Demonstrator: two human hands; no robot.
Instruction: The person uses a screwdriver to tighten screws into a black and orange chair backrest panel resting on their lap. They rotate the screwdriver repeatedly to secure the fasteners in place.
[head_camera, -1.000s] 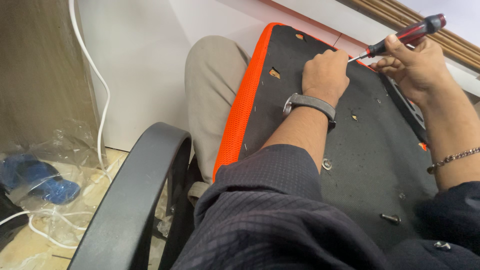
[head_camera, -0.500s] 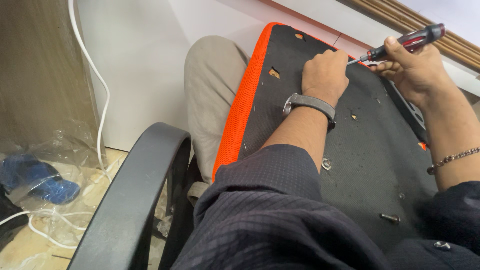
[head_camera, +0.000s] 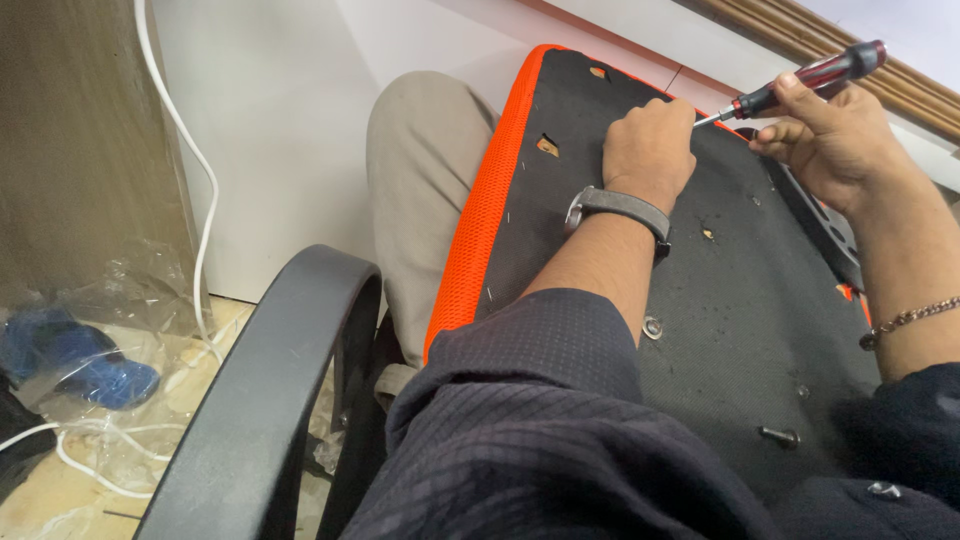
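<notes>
Dark checked sleeves (head_camera: 520, 400) — grey watch strap (head_camera: 620, 205), beaded bracelet (head_camera: 905, 320), beige trousers (head_camera: 425, 190).

Likely office or home room, not workshop: plain white wall (head_camera: 300, 120), wooden trim (head_camera: 800, 35), black chair armrest (head_camera: 270, 400), white cable (head_camera: 200, 190), plastic wrapping (head_camera: 90, 330) on tiled floor (head_camera: 40, 505).

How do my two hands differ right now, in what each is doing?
The right hand grips a red-handled screwdriver; the left hand is a closed fist at its tip, on the black panel. The left wrist wears a watch, the right a chain bracelet. Both are bare.
</notes>
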